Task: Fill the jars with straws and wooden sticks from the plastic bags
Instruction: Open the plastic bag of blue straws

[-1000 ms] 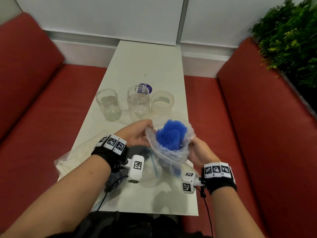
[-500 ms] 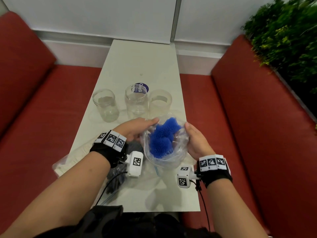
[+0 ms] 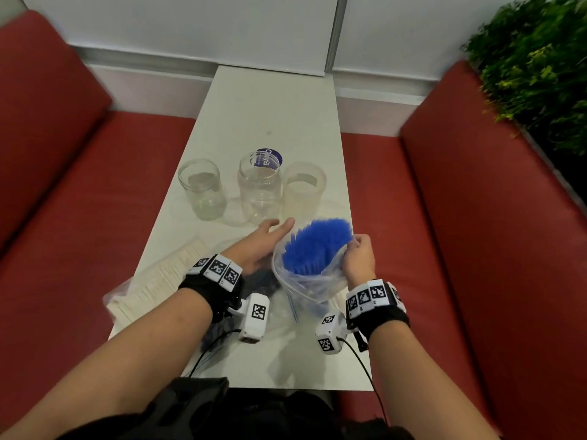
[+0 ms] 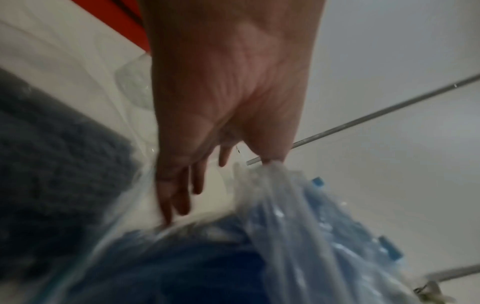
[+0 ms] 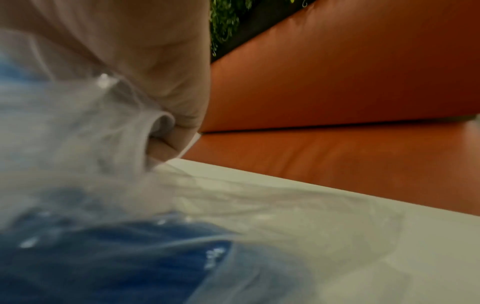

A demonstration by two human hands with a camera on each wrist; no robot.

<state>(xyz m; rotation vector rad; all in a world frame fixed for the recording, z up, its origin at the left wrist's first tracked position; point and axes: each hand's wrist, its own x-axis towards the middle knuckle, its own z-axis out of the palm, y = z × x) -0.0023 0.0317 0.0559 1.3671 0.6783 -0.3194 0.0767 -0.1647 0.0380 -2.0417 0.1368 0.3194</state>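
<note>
Three clear jars stand in a row on the white table: left jar, middle jar, right jar; all look empty. In front of them a clear plastic bag stands open with a bundle of blue straws fanning out of its mouth. My right hand pinches the bag's right rim. My left hand lies beside the bag's left side, fingers straight, holding nothing. The wrist views show the bag and straws blurred and close.
A bag of pale wooden sticks lies at the table's left front edge. A bag of dark straws sits under my left wrist. A blue lid lies behind the middle jar. Red benches flank the table; a plant is far right.
My left hand has let go of the bag's rim and straightened its fingers. The right hand has shifted from cupping the bag to pinching its rim, and the straws now lean right.
</note>
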